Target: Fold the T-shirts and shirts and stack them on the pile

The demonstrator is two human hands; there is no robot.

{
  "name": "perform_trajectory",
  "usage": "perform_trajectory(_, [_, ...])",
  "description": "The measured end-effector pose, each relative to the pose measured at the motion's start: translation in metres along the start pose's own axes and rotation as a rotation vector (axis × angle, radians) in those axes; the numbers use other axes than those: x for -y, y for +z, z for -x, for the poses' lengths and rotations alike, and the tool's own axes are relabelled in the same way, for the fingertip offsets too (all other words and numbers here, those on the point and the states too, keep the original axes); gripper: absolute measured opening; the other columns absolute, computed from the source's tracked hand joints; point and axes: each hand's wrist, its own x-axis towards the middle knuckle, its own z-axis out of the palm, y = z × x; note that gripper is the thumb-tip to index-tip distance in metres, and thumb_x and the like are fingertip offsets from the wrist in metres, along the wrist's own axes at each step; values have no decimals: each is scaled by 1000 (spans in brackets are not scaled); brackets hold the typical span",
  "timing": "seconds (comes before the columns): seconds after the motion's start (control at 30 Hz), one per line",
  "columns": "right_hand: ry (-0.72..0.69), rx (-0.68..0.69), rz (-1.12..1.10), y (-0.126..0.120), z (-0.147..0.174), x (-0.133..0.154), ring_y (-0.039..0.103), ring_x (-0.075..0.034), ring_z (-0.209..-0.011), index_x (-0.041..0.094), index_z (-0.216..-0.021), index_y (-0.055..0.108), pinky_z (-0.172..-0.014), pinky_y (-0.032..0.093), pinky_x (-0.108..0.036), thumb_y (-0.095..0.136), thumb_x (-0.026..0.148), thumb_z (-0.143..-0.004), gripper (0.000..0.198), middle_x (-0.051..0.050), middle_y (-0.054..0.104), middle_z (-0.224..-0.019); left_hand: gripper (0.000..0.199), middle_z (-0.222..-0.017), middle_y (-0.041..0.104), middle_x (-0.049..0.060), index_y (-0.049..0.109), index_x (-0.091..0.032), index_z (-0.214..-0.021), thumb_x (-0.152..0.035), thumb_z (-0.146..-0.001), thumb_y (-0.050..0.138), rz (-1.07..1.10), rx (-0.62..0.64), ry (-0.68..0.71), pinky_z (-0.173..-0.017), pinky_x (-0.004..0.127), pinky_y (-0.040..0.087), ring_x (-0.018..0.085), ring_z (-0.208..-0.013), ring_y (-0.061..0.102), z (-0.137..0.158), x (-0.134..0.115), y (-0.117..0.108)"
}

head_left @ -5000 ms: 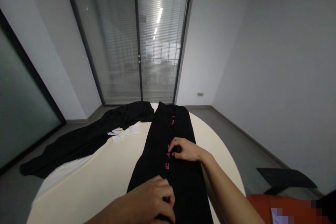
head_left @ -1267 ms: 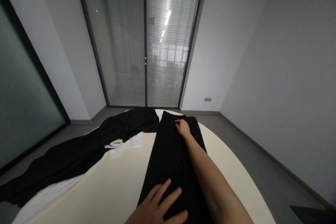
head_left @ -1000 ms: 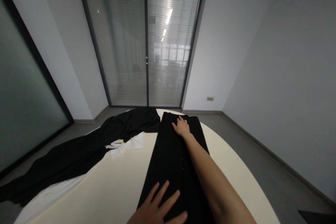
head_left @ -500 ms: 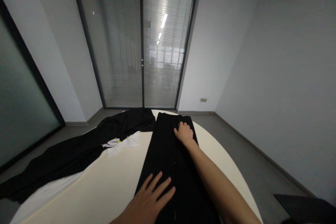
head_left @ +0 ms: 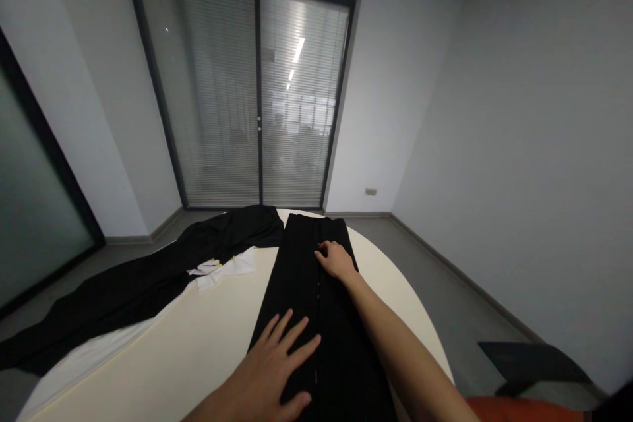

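A long black garment, which looks like trousers or a skirt, lies flat on the round cream table with its waistband at the far end. Down its middle runs a lengthwise line where small red-pink bits show. On the garment's near left part my left hand rests palm down, fingers spread. Farther up, my right hand has its fingers bent, thumb and forefinger closed on the cloth at the middle line beside a small red spot.
Another black garment stretches along the table's left side, over white cloth with a small yellow patch. At the lower right are a dark flat object and an orange-red surface. Beyond the table stands a glass partition with blinds.
My right hand has moved from the waistband's right side toward me and onto the middle line. My left hand has spread wider on the cloth. The view has swung slightly right.
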Motion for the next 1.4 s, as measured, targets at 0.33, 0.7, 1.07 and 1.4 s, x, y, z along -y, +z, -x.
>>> perform_trajectory(0.33, [21, 78, -17, -4, 19, -5, 53, -26, -128, 20, -143, 50, -105, 38, -38, 36, 38, -101, 48, -13, 56, -141, 74, -165, 14, 3, 27, -40, -154, -35, -89, 62, 88, 28, 16, -118, 66, 11, 37, -151, 6, 3, -2, -2])
perform_trajectory(0.7, [1, 99, 68, 25, 68, -21, 3, -33, -152, 25, -158, 23, -120, 5, -51, 25, 73, -93, 80, -5, 14, -166, 68, -165, 17, 6, 33, -40, -152, -36, -90, 62, 26, -31, 24, -115, 70, 12, 40, -150, 10, 0, -4, 2])
perform_trajectory(1.07, [-35, 110, 41, 24, 66, -26, 6, -31, -152, 28, -157, 27, -120, 5, -52, 26, 74, -92, 80, -2, 18, -165, 57, -158, 35, 6, 36, -42, -150, -31, -98, 55, -72, 14, 570, -113, 57, 34, 36, -144, 32, 5, -27, 25])
perform_trajectory(1.4, [9, 187, 73, 24, 56, -22, 2, -30, -153, 29, -158, 21, -119, 3, -55, 24, 73, -92, 80, 0, 10, -166, 56, -157, 37, 6, 39, -40, -150, -33, -97, 57, -142, -12, 600, -111, 54, 39, 37, -142, 36, 0, -27, 18])
